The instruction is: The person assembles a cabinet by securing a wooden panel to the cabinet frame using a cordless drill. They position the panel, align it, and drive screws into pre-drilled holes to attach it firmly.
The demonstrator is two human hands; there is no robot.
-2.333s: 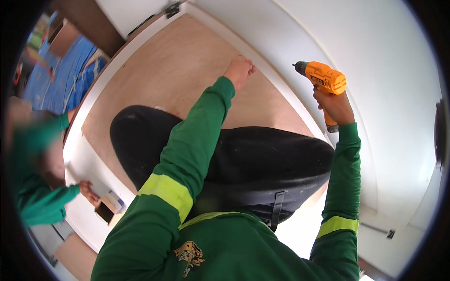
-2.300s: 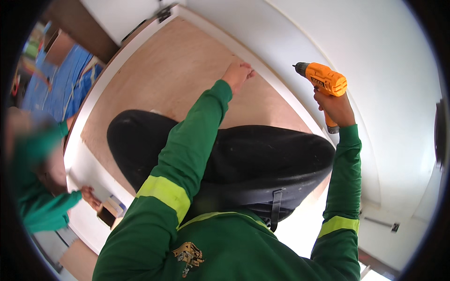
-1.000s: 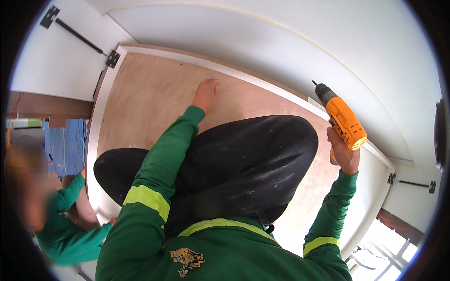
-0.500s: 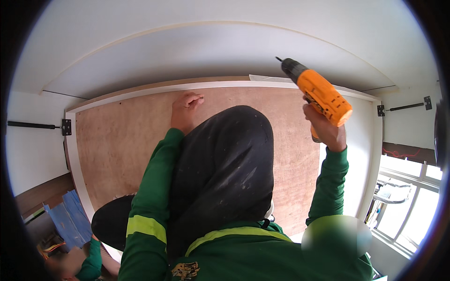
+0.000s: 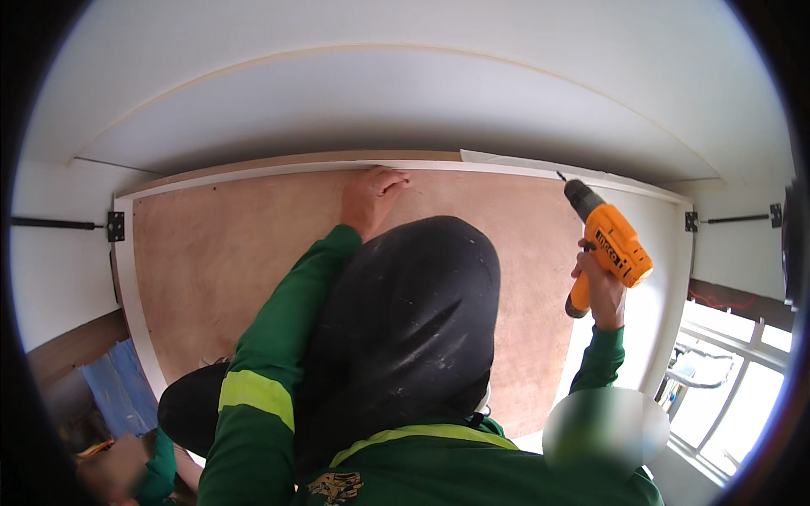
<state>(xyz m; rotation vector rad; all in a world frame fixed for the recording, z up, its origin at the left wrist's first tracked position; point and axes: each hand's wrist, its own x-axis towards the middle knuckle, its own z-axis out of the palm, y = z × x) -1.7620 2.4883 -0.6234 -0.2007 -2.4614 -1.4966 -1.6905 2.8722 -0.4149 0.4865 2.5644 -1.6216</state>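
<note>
My right hand [image 5: 604, 295] is wrapped round the grip of an orange and black cordless drill [image 5: 618, 243]. The drill leans up and to the left, and its short bit [image 5: 561, 176] lies in front of the frame's upper right stretch. My left hand [image 5: 375, 201] is up at the top edge of a reddish-brown plywood panel [image 5: 228, 270], just below the white frame strip [image 5: 295, 170]. Its thumb and fingers are pinched together; whatever they hold is too small to make out.
A black hood [image 5: 405, 320] covers much of the middle. Black gas struts [image 5: 55, 223] flank the frame. At the lower left are a black cap [image 5: 196, 407], another person's green sleeve [image 5: 159, 472] and a blue sheet [image 5: 124, 392]. A window [image 5: 726, 388] is at the right.
My left hand has moved right along the panel's top edge, its fingers still pinched. My right hand has come down and a little to the right with the drill.
</note>
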